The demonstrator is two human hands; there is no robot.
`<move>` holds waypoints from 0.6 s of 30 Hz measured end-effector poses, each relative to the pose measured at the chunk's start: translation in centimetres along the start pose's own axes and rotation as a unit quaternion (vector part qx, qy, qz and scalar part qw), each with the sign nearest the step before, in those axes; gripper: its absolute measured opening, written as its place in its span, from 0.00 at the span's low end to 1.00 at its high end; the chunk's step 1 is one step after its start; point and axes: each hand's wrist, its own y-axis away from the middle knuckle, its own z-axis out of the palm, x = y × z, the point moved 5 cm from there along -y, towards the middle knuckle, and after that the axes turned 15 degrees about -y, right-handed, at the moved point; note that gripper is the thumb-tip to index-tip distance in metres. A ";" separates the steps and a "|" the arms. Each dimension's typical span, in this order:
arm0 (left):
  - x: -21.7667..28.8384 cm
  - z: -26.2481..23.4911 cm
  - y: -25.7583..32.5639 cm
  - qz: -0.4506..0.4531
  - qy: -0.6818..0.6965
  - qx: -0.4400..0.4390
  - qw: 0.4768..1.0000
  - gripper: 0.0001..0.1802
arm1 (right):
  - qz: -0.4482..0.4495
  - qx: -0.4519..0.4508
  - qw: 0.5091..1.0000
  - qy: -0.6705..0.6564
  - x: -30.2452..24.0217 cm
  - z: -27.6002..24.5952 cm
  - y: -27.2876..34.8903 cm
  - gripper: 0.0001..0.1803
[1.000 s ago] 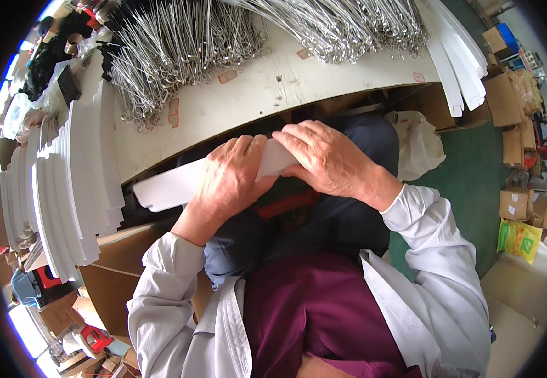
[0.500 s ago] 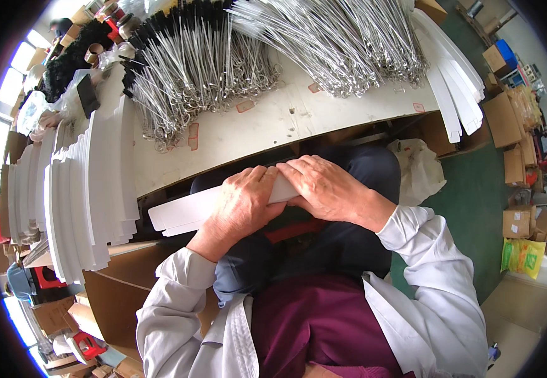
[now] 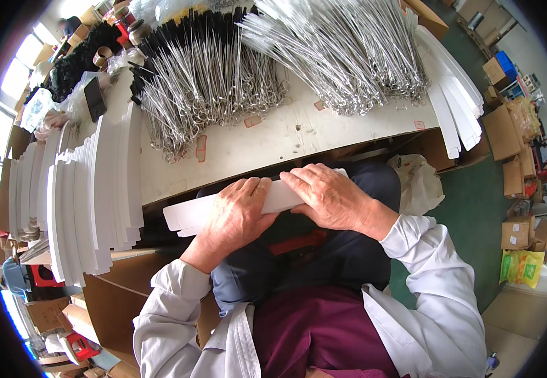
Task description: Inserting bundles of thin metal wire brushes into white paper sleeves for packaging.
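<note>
A long, narrow white cardboard box (image 3: pixel 280 196) with flaps at its left end lies across above my lap, close to the table's front edge. My left hand (image 3: pixel 241 211) is closed round its middle, fingers over the top and thumb on the near side. My right hand (image 3: pixel 329 196) grips it nearer the right end, fingertips on its upper face. A short piece of the box shows past the right fingers. The undersides of both hands are hidden.
On the white table (image 3: pixel 223 151) lie wire-handled brushes with black bristles (image 3: pixel 210 88) and a second pile with pale bristles (image 3: pixel 355 63). Flat white box blanks (image 3: pixel 91 201) are stacked at left, more blanks (image 3: pixel 453 94) at right. An open brown carton (image 3: pixel 122 302) stands at lower left.
My hands have moved apart along the box, the right one shifting right. More of the box shows between them, and its right end now appears. Its left end has shifted slightly right.
</note>
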 end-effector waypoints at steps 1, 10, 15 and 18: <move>0.1 -0.3 0.0 0.004 -0.019 0.015 1.000 0.36 | -0.004 -0.004 1.000 -0.001 0.0 -0.1 -0.2 0.37; -5.1 -1.4 -2.5 -0.045 -0.087 0.045 0.994 0.37 | 0.000 0.039 0.998 0.053 4.2 -2.6 -4.4 0.34; -6.7 0.5 -4.5 -0.071 -0.092 0.056 0.992 0.35 | 0.000 0.065 0.997 0.035 7.5 -1.8 -5.9 0.33; -6.9 1.3 -4.9 -0.066 -0.099 0.068 0.991 0.34 | 0.001 0.085 0.996 0.029 8.2 -1.5 -5.7 0.32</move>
